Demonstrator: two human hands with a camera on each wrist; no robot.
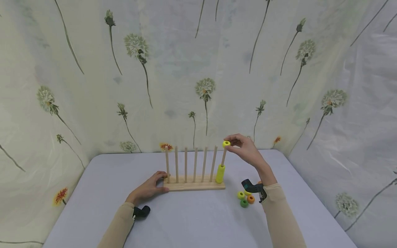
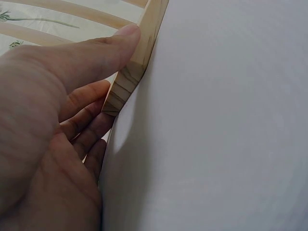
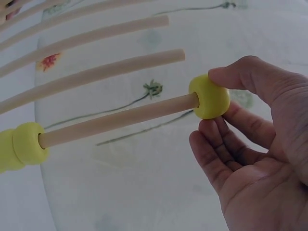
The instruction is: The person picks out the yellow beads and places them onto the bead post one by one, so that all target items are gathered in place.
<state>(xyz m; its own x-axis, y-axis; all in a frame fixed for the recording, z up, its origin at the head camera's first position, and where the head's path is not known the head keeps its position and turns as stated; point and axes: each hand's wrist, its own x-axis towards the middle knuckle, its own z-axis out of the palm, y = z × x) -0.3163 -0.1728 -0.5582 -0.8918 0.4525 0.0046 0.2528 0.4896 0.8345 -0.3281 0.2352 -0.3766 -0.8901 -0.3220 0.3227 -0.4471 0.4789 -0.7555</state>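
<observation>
Seven wooden pegs stand in a row on a long base set on a tabletop. The rightmost peg carries a yellow stack at its foot; at its tip is a single yellow bead, with the peg's end inside the hole. Held by its sides, seemingly so that the hole stays clear, this bead is pinched between the thumb and fingers of the right hand. The left hand grips the base's left end, thumb on the near side and fingers beyond, parted only about as wide as the wood, probably to keep it from sliding or tipping. Loose beads in yellow, orange and green cluster to the right, apparently within easy reach; one orange bead is partly hidden by the right arm.
</observation>
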